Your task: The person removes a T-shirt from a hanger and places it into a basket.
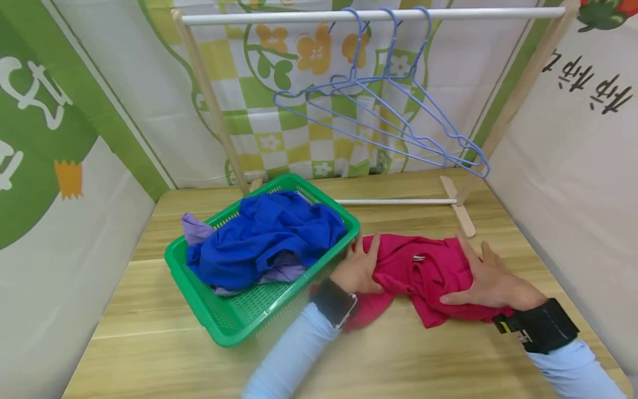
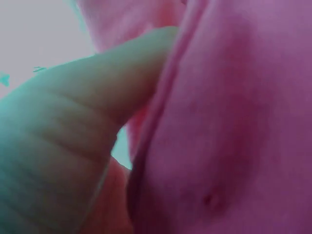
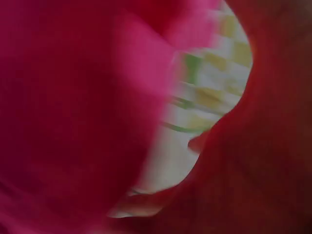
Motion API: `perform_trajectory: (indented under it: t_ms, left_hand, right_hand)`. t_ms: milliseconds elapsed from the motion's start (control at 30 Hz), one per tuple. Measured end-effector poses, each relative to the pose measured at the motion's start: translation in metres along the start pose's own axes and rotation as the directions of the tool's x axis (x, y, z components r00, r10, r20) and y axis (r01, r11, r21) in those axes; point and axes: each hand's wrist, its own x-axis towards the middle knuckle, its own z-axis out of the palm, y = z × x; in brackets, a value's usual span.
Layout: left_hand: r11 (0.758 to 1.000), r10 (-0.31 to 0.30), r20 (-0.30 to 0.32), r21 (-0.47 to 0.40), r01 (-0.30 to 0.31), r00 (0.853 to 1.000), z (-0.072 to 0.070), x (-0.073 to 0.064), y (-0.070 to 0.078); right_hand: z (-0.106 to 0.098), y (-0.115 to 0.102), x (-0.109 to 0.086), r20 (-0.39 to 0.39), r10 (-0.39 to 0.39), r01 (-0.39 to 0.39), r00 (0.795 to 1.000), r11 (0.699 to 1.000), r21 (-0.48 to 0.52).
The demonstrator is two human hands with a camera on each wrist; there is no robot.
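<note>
A crumpled crimson garment lies on the wooden table, with a small white label showing near its middle. My left hand rests on its left end, beside the basket's right edge, with fingers spread. In the left wrist view the thumb reaches behind an edge of the pink-looking cloth. My right hand touches the garment's right end, thumb and fingers apart. Up close in the right wrist view, the red cloth is blurred, and the fingertips are hard to make out.
A green plastic basket on the left holds a blue garment and purple cloth. Behind stands a rack with a white rail, where blue hangers hang. The rack's wooden foot sits behind my right hand.
</note>
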Motion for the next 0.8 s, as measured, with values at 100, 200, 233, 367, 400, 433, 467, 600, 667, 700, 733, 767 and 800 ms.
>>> perform_trajectory:
  t_ms: [100,200,233,367,400,433,467,600,667,700,733,767,800]
  left_hand:
    - [0.999,0.004,0.040,0.038,-0.005,0.999,0.001,0.010,0.003]
    - [0.997,0.014,0.071,0.076,-0.019,0.997,0.004,0.021,0.013]
    - [0.996,0.020,0.080,0.080,-0.027,0.997,0.006,0.024,0.016]
    - [0.997,0.041,0.076,0.069,-0.046,0.996,0.013,0.030,0.021]
    - [0.997,0.048,0.066,0.061,-0.052,0.997,0.014,0.031,0.020]
    - [0.997,0.052,0.054,0.056,-0.055,0.997,0.014,0.030,0.019]
    - [0.997,0.058,0.039,0.047,-0.060,0.998,0.014,0.027,0.017]
    - [0.994,0.107,-0.077,0.033,-0.104,0.991,0.001,0.007,0.013]
    - [0.992,0.123,-0.168,0.049,-0.116,0.978,-0.016,-0.010,0.014]
    - [0.992,0.119,-0.220,0.055,-0.110,0.968,-0.027,-0.020,0.016]
    - [0.992,0.118,-0.278,0.063,-0.105,0.953,-0.039,-0.029,0.017]
    - [0.993,0.111,-0.339,0.066,-0.094,0.934,-0.053,-0.039,0.019]
    - [0.994,0.101,-0.398,0.072,-0.079,0.912,-0.068,-0.049,0.020]
  right_hand:
    - [0.021,0.003,0.013,0.048,0.060,-0.059,0.997,0.998,-0.014]
    - [0.037,-0.014,0.028,0.060,0.040,-0.040,0.997,0.999,-0.005]
    - [0.041,-0.022,0.032,0.060,0.035,-0.035,0.998,0.999,-0.007]
    - [0.058,-0.050,0.048,-0.007,-0.036,0.036,0.999,0.999,0.010]
    - [0.061,-0.055,0.050,-0.029,-0.052,0.052,0.998,0.998,0.022]
    - [0.062,-0.060,0.052,-0.048,-0.070,0.072,0.996,0.997,0.032]
    - [0.062,-0.064,0.054,-0.068,-0.093,0.096,0.993,0.994,0.042]
    - [0.044,-0.084,0.051,-0.160,-0.182,0.190,0.970,0.981,0.033]
    - [0.028,-0.101,0.046,-0.219,-0.230,0.238,0.948,0.971,0.008]
    - [0.019,-0.111,0.043,-0.254,-0.256,0.264,0.933,0.965,-0.002]
    - [0.009,-0.122,0.039,-0.291,-0.276,0.285,0.916,0.959,-0.012]
    - [-0.001,-0.134,0.037,-0.333,-0.299,0.313,0.894,0.950,-0.014]
    - [-0.011,-0.146,0.035,-0.381,-0.327,0.347,0.865,0.938,-0.015]
